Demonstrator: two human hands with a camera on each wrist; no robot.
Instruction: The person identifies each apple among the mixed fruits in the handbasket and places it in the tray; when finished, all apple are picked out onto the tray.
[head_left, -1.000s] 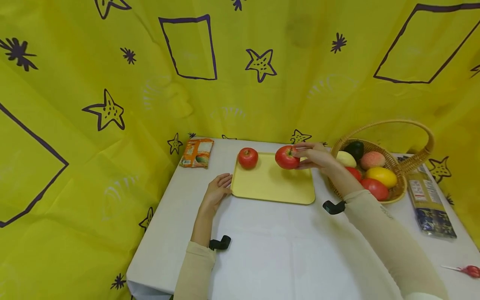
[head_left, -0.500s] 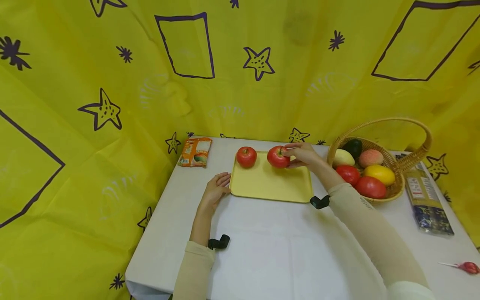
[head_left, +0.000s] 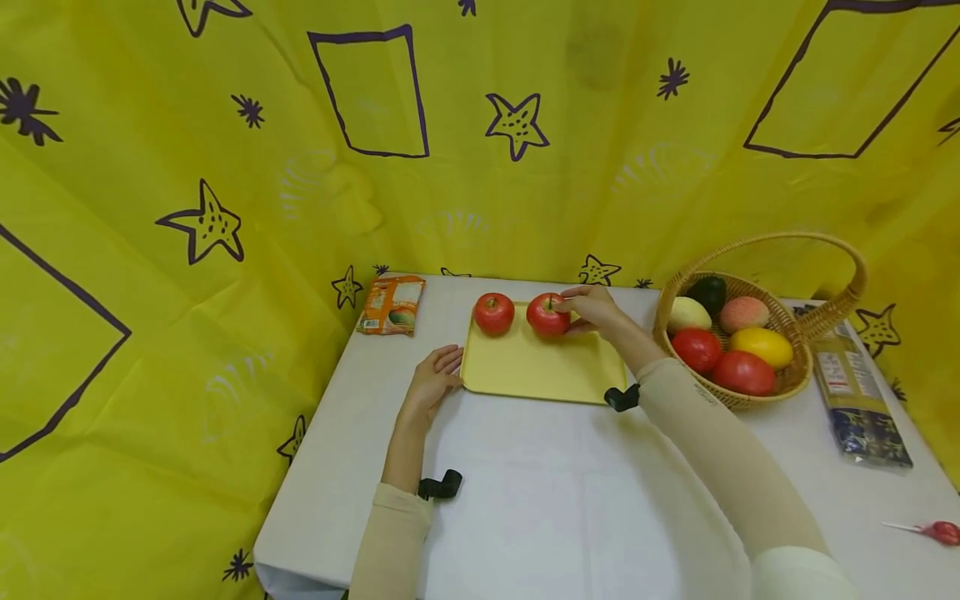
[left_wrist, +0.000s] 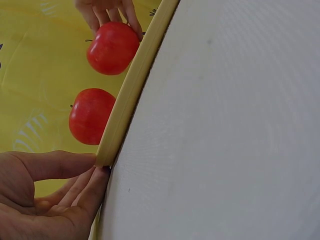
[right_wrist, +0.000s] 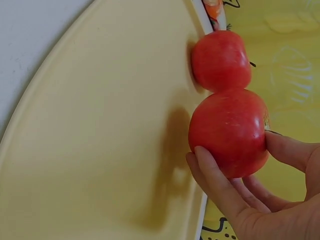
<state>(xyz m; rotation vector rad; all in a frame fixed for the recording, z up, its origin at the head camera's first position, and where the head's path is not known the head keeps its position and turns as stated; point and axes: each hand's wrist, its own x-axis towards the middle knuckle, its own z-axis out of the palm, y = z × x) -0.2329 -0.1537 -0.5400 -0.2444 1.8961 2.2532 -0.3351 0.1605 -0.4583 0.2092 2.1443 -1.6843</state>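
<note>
My right hand (head_left: 596, 310) grips a red apple (head_left: 545, 317) between thumb and fingers, over the back of the yellow tray (head_left: 525, 371). In the right wrist view, this held apple (right_wrist: 227, 132) casts a shadow on the tray; whether it touches the surface I cannot tell. A second red apple (head_left: 493, 315) rests in the tray's back left corner. My left hand (head_left: 433, 382) is at the tray's left edge. In the left wrist view, thumb and fingers of this hand (left_wrist: 55, 192) pinch the tray's rim near a corner.
A wicker basket (head_left: 807, 358) with a tall handle holds several fruits to the right. Beyond it lies a gold and dark-blue package (head_left: 858, 408). An orange packet (head_left: 392, 306) is at back left, and a red lollipop (head_left: 941, 533) near the right edge. Yellow curtain (head_left: 465, 208) stands behind.
My right hand has carried the apple leftward and slightly down, closer to the other apple. The left hand stays at the tray's edge.
</note>
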